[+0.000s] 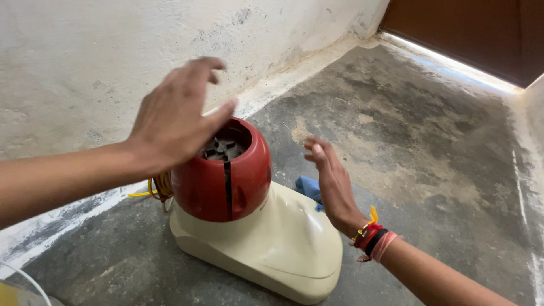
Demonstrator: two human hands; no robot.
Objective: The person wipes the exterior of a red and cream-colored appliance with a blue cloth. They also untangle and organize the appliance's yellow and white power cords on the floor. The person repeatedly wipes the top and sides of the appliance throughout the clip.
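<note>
A mixer-grinder base (266, 238) lies on the concrete floor (430, 141) near the wall, long axis toward the lower right, red motor housing (226, 181) opening upward. The left hand (175, 119) hovers spread over the housing; the right hand (331, 181), fingers loosely open, hangs just beside the cream body.

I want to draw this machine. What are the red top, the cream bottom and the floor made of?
The red top looks like smooth, slightly shiny plastic, with a soft glare and a moulded slit. The cream bottom seems plastic too, smooth, rounded and duller. The floor looks like rough, stained concrete, grey and patchy.
</note>
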